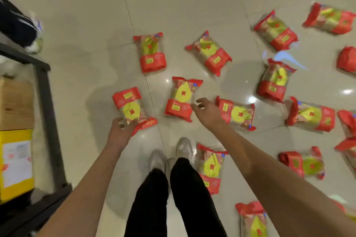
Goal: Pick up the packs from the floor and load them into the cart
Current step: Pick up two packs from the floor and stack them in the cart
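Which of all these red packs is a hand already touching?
The leftmost pack, nearest the cart; only it has the left hand on its near end.

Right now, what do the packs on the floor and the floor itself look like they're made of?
Packs: seemingly thin glossy plastic film, red printed ends, clear crinkled middle showing the contents. Floor: apparently polished ceramic or stone tile, with grout lines and bright light reflections.
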`<act>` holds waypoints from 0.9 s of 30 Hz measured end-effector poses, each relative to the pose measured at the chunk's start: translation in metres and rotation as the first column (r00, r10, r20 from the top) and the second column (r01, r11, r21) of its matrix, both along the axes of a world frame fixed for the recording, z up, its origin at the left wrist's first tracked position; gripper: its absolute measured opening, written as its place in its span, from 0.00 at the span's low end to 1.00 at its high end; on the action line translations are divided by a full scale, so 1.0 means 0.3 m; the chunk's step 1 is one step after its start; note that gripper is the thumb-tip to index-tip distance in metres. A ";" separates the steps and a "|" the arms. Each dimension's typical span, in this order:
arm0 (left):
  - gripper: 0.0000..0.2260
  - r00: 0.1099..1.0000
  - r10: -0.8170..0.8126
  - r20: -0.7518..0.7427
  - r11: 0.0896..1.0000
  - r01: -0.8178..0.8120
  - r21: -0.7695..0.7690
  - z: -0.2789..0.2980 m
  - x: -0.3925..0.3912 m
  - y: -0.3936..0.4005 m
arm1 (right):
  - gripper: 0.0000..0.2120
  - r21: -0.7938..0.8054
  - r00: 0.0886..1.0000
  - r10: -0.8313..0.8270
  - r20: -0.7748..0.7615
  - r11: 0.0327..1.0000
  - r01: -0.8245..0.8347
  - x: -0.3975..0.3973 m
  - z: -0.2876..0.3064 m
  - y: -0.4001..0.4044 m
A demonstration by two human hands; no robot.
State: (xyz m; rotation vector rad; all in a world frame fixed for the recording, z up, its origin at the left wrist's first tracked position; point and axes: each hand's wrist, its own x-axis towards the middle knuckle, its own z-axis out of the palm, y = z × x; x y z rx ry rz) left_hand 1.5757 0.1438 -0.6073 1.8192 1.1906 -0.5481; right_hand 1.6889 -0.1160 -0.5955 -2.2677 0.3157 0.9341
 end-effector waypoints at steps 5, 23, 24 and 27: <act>0.36 0.965 0.244 -0.097 0.955 -0.256 -0.152 -0.588 0.018 0.003 | 0.27 0.056 0.956 -0.267 -0.123 0.960 0.276 0.046 -0.610 0.091; 0.28 0.913 0.408 0.014 0.910 -0.405 -0.092 -1.346 0.002 0.311 | 0.32 0.131 0.817 -0.575 0.029 0.813 0.568 0.064 -1.366 0.110; 0.23 0.909 0.416 0.021 0.903 -0.411 -0.126 -1.338 0.006 0.304 | 0.33 0.136 0.824 -0.565 0.038 0.820 0.555 0.061 -1.359 0.104; 0.22 0.882 0.470 0.046 0.869 -0.452 -0.202 -1.286 0.005 0.283 | 0.31 0.136 0.847 -0.532 0.022 0.840 0.524 0.051 -1.314 0.090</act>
